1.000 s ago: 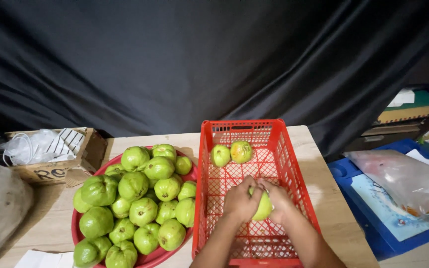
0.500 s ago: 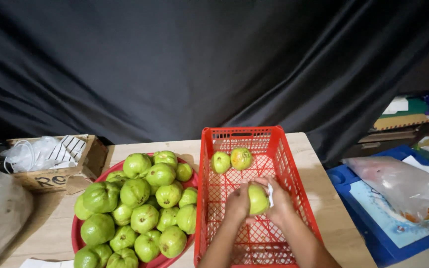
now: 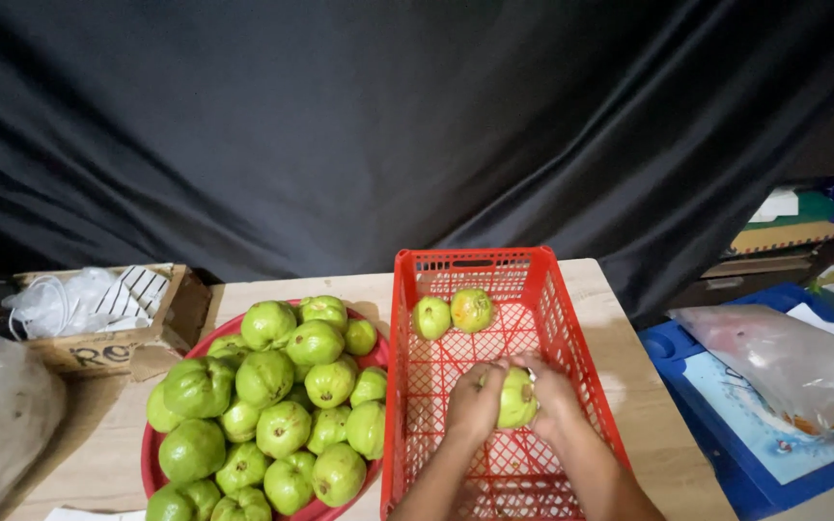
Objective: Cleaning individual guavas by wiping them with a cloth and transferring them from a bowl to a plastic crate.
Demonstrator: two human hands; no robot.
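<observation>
A person's two bare hands are meeting over a red plastic crate that is sitting on a pale wooden counter. The left hand and the right hand are cupping a single green guava between them, inside the crate and above its mesh floor. The fingers of both hands are curling closed around the fruit, the left pressing on its left side and the right wrapping its right side, so only a strip of green skin is showing between them. A small pale patch is showing at the fruit's upper right edge, just by the right hand; what it is cannot be told.

Two more guavas are lying side by side at the far end of the crate, well apart from the hands. Just left of the crate, a red round tray is holding a heaped pile of green guavas. Further left, a cardboard box is holding white plastic. A black cloth is hanging behind the counter. At the right, a clear plastic bag is lying on a blue surface.
</observation>
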